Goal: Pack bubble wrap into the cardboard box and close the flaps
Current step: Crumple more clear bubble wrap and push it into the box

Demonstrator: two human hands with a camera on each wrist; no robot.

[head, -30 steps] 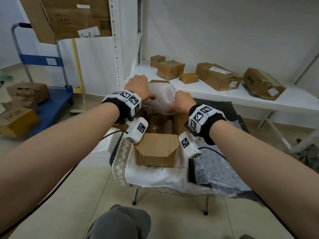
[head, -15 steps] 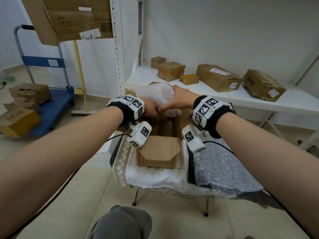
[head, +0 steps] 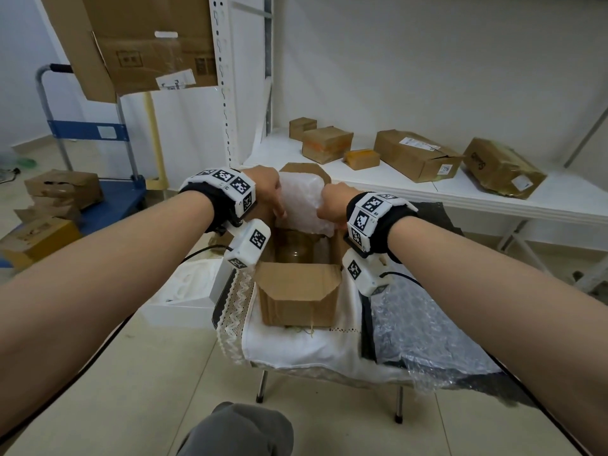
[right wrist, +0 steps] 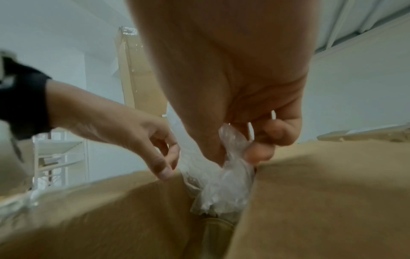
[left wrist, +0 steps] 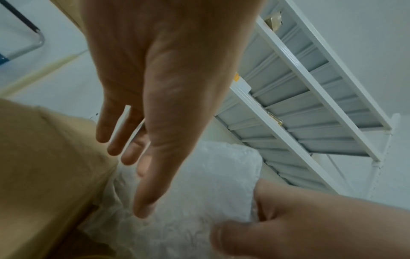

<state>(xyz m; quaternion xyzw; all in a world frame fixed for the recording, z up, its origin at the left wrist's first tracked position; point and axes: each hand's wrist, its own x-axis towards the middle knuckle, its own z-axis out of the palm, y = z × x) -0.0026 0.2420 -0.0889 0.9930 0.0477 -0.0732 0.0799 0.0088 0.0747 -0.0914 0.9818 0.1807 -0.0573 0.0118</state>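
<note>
Wad of bubble wrap held over the open cardboard box, lower end dipping into the mouth. Right hand pinching its right side, fingers curled round the plastic. Left hand at its left side, fingers straight and relaxed, thumb laid against the wrap. Flaps up; near flap folded outward. Jar inside the box, under the wad. Box on a white cloth over a small table. More bubble wrap sheet spread to the right.
</note>
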